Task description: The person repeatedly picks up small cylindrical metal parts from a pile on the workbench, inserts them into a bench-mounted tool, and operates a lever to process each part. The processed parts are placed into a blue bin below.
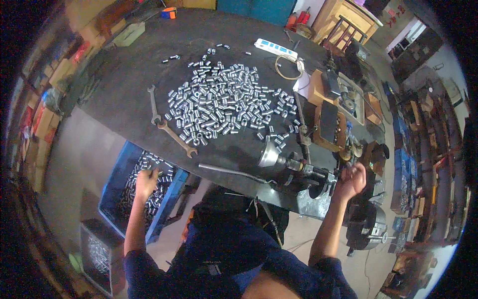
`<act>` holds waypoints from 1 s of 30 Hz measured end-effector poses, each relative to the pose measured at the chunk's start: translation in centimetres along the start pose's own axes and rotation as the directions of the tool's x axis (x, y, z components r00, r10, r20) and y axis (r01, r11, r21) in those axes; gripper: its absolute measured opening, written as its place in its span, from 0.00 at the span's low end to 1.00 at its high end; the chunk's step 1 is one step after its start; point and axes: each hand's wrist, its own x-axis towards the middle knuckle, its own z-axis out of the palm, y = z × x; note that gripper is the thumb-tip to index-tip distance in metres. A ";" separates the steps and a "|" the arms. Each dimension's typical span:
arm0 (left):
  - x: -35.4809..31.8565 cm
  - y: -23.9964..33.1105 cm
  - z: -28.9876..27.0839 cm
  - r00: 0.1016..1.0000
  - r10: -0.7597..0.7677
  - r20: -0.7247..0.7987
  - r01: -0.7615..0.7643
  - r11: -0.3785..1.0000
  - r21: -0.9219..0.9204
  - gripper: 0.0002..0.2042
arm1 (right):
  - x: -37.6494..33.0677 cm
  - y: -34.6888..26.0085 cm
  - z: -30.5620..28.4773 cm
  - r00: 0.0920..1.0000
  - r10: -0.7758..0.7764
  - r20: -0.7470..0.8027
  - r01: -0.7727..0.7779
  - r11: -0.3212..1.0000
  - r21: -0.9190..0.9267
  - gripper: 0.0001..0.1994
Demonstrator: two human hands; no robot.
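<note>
My left hand (146, 183) is down in a blue plastic bin (118, 172) full of short shiny metal sleeves (158, 197). Its fingers are curled among the sleeves; what they pinch, if anything, is too small to make out. On the right, my right hand (352, 180) is raised beside a small bench machine (311, 172) at the table's near edge. The fingers of that hand are bent closed, and whatever lies in them is hidden. A silver cone-shaped cup (269, 153) sits at the machine's left end. A large pile of metal sleeves (224, 99) covers the middle of the dark table.
Two open-ended wrenches (153, 103) (177, 139) lie left of the pile. A metal rod (231, 172) lies along the near edge. Farther back are a white power strip (275, 47) and an orange-blue tape measure (169, 13). Boxes (328, 124) crowd the right; another parts bin (102, 259) stands below left.
</note>
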 end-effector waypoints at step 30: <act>-0.9 24.0 8.6 0.518 0.759 0.395 -0.226 0.567 -0.792 0.10 | -7.4 2.3 -5.9 0.934 0.354 -0.038 -0.356 0.926 -0.126 0.09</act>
